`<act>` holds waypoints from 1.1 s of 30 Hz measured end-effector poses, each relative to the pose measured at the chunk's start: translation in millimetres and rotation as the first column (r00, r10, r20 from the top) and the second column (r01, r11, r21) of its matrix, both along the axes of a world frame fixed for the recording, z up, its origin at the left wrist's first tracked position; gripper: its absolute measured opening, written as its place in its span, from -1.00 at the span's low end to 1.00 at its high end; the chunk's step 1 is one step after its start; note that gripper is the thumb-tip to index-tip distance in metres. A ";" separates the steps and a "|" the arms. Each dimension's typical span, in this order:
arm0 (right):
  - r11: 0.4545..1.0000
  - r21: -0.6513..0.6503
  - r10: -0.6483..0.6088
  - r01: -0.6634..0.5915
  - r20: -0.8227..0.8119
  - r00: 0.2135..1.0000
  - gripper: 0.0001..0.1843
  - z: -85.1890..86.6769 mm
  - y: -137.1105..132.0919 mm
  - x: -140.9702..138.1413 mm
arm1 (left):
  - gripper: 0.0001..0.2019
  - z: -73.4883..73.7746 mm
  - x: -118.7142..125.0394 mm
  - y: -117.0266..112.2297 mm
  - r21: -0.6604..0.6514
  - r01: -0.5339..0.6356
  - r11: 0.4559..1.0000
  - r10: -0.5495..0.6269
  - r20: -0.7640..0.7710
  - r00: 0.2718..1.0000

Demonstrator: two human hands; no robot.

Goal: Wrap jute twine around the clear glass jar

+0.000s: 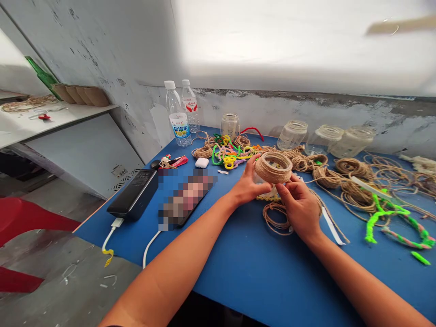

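Both my hands hold a glass jar wrapped in jute twine (273,168) above the blue table (265,272). The twine covers a band of the jar, and its lower glass shows near my left hand (248,184). My right hand (299,204) pinches the jar's near side with its fingertips. Below them lies a loose coil of jute twine (275,219), with a white strip (332,225) to the right.
Tangled twine (354,190) and green pipe cleaners (384,217) lie to the right. Multicoloured pipe cleaners (228,154), glass jars (292,135), water bottles (177,116), a black power bank (132,194) and a blurred phone (185,197) sit on the table.
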State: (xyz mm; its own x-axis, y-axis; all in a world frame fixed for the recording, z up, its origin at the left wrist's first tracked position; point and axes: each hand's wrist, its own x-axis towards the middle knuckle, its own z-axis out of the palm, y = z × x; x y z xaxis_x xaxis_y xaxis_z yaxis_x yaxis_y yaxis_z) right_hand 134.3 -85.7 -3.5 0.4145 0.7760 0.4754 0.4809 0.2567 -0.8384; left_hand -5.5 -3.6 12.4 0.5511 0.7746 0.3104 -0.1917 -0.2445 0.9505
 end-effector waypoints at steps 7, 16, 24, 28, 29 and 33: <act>1.000 0.009 -0.003 0.003 0.066 0.998 -0.65 3.5 -2.2 -1.3 | -0.05 -0.1 -3.7 1.9 -0.030 -0.009 1.000 0.007 -0.062 0.998; 1.000 0.012 0.007 -0.009 0.101 0.995 -0.64 6.0 -3.3 -2.6 | -0.04 3.1 -3.0 0.5 -0.046 0.007 0.999 -0.009 -0.044 0.999; 1.000 0.021 0.000 -0.002 0.091 0.996 -0.68 4.0 -2.6 -2.1 | -0.09 1.0 -3.8 1.2 -0.031 0.020 0.999 -0.022 -0.050 0.999; 1.000 0.020 -0.016 0.014 0.088 0.996 -0.69 3.7 -2.5 -1.8 | -0.12 0.0 -3.5 1.7 -0.019 0.030 0.999 -0.031 -0.047 0.998; 1.000 0.019 -0.019 0.017 0.086 0.996 -0.69 3.6 -2.5 -1.6 | -0.12 -0.1 -3.3 1.9 -0.014 0.030 0.999 -0.030 -0.046 0.998; 1.000 0.017 -0.020 0.019 0.083 0.996 -0.69 3.2 -2.2 -0.7 | -0.14 -0.8 -2.4 2.5 0.016 0.030 0.999 -0.029 -0.041 0.999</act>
